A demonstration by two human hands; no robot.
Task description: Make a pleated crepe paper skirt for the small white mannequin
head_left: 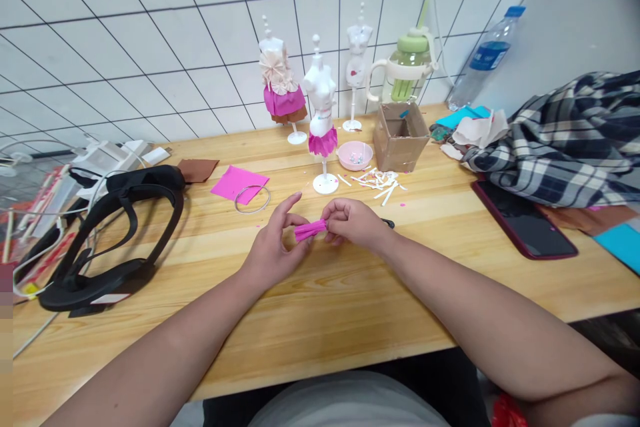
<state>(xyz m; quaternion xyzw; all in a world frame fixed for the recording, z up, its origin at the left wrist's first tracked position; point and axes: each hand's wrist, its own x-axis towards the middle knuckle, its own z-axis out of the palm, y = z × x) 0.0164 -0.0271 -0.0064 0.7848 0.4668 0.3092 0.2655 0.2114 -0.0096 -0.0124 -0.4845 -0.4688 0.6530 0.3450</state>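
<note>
A small pleated piece of magenta paper (pixel 311 230) is held between my two hands, above the wooden table (pixel 320 320). My right hand (pixel 350 221) pinches its right end between thumb and fingers. At its left end, my left hand (pixel 280 240) has the piece between thumb and fingers, with the index finger raised. Just beyond my hands stands a white mannequin (pixel 320 90) with a magenta ruffle (pixel 323 141) round its lower part. A flat magenta sheet (pixel 239 183) and a metal ring (pixel 253 200) lie to the left, the ring partly over the sheet.
Two more mannequins (pixel 283 90) (pixel 358 57), a pink bowl (pixel 355 155), a cardboard box (pixel 401 140), paper strips (pixel 383 181) and a green-lidded cup (pixel 407 70) stand behind. Black headgear (pixel 125 240) lies left; a phone (pixel 523 220), checked cloth (pixel 565 133) and bottle (pixel 485 57) are right.
</note>
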